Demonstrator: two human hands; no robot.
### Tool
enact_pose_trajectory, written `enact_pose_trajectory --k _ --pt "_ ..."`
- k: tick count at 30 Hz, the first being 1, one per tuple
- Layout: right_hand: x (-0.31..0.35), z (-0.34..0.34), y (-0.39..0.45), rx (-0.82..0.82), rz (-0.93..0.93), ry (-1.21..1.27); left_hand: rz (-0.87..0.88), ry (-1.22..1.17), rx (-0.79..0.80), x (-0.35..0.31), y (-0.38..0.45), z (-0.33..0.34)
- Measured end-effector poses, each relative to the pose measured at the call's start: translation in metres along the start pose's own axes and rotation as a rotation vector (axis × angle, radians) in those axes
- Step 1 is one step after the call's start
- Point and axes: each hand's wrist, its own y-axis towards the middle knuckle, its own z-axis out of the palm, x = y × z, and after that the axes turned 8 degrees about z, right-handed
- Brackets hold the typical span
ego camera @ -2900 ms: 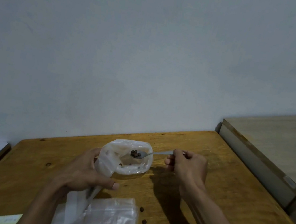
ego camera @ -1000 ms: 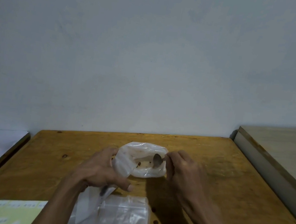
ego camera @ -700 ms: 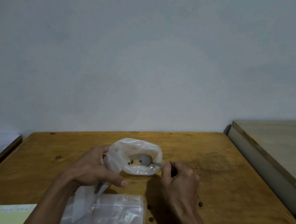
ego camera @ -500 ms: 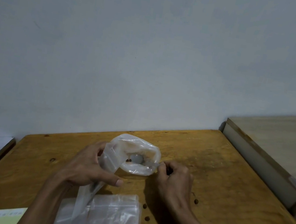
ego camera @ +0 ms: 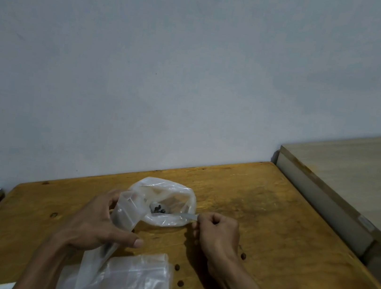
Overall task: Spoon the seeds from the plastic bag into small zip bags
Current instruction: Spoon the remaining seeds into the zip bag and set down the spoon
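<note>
1. A person's left hand [ego camera: 96, 224] grips the neck of a small zip bag [ego camera: 124, 213], fingers curled round the clear plastic and thumb stretched out flat toward the right; the hold appears meant to keep the bag's mouth steady near the plastic bag [ego camera: 165, 205].
2. The right hand [ego camera: 217, 232] is curled into a loose fist and pinches the end of a spoon [ego camera: 174, 213] handle, the bowl reaching left into the open plastic bag, apparently to lift a load level.
3. Dark seeds [ego camera: 158, 210] sit in the spoon's bowl, inside the mouth of the plastic bag, which lies slumped open on the counter [ego camera: 282, 232] between the two hands.
4. A stack of clear bags [ego camera: 129, 281] lies at the near edge, just below the left hand, probably kept close as the supply; something dark shows through it at the bottom edge, too dim to name.
5. Stray seeds [ego camera: 177, 267] lie loose on the wood near the right wrist, a sign of how easily they roll off the spoon.
6. The counter is worn, orange-brown wood pushed against a plain pale wall [ego camera: 195, 71]; a lighter wooden surface [ego camera: 354, 168] stands just beside it on the right, slightly higher.
</note>
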Motion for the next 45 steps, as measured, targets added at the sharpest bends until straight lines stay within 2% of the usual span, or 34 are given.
enact_pose_trajectory --k 9,15,23,31,41,45 --pt "0.017 -0.015 -0.004 -0.099 -0.101 0.047 0.044 0.04 -0.075 0.0 -0.001 0.008" --pt "0.028 -0.026 -0.014 -0.047 -0.119 0.068 0.05 0.044 -0.085 -0.001 -0.003 0.009" --pt "0.027 -0.031 -0.025 0.0 -0.13 0.075 -0.007 -0.097 -0.153 -0.005 0.008 0.008" --pt "0.035 -0.035 -0.029 0.011 -0.157 0.082 -0.038 -0.198 -0.151 -0.003 0.032 0.007" --pt "0.036 -0.052 -0.032 0.032 -0.156 0.098 -0.044 -0.099 -0.173 0.005 0.029 0.001" --pt "0.051 -0.049 -0.043 0.085 -0.245 0.11 0.018 0.019 -0.217 0.002 0.012 -0.001"
